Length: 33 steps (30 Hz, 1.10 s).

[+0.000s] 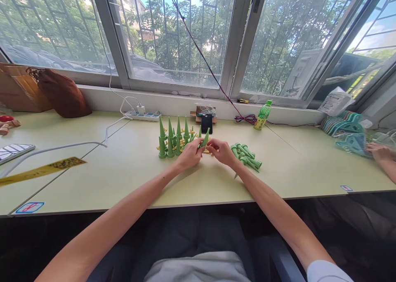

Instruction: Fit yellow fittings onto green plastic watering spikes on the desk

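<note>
green cone (206, 137): held, tilted | upright cones (170, 147): clustered left | loose cones (243, 160): heaped right

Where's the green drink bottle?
In the head view, the green drink bottle stands right of centre at the back of the table, just right of the coiled cable and beyond the loose green plastic spikes.

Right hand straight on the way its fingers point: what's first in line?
Likely the green spike held by the left hand, just ahead of the right hand; depth is unclear, so they may be touching.
</note>
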{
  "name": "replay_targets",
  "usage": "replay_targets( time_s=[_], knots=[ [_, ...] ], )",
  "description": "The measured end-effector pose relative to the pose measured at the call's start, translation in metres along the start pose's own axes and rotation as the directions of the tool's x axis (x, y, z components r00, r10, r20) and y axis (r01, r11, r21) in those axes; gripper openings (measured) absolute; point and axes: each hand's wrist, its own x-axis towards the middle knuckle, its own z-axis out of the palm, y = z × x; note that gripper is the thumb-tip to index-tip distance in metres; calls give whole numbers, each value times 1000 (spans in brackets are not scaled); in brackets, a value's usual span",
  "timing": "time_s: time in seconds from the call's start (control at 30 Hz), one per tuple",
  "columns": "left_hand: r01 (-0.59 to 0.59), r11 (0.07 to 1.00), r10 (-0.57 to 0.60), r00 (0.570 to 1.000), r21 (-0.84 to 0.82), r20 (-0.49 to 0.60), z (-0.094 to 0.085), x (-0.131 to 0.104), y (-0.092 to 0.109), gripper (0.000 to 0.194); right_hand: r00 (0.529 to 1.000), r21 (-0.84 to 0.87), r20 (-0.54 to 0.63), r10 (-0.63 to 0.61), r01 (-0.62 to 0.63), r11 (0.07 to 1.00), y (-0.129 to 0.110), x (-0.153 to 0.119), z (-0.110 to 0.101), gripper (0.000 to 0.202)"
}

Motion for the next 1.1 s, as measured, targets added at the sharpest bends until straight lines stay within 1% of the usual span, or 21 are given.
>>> replay_targets(
  time_s=[0.1,0.33,0.6,0.7,0.87,1.1],
  knots=[
    [-4,1000,4,1000,-2,-8,0,0,-1,34,1000,8,7,17,-17,1000,-1,0,-1,22],
    [-15,1000,14,1000,-11,-17,1,0,-3,32,1000,41,10,8,-8,999,-4,-1,-1,20],
    [-94,994,90,994,-54,-70,2,0,-9,32,999,55,-35,17,-15,998,-3,-1,0,23],
    [-103,993,99,993,-53,-70,3,0,-7,30,999,58,-46,19,-17,998,-2,0,0,22],
    [-98,993,96,995,-63,-34,0,-2,-3,27,998,50,-60,19,-16,999,-2,0,0,22],
    [-126,992,126,990,1,-64,0,-2,-3,24,998,117,-58,35,-28,993,-3,0,1,23]
  ],
)
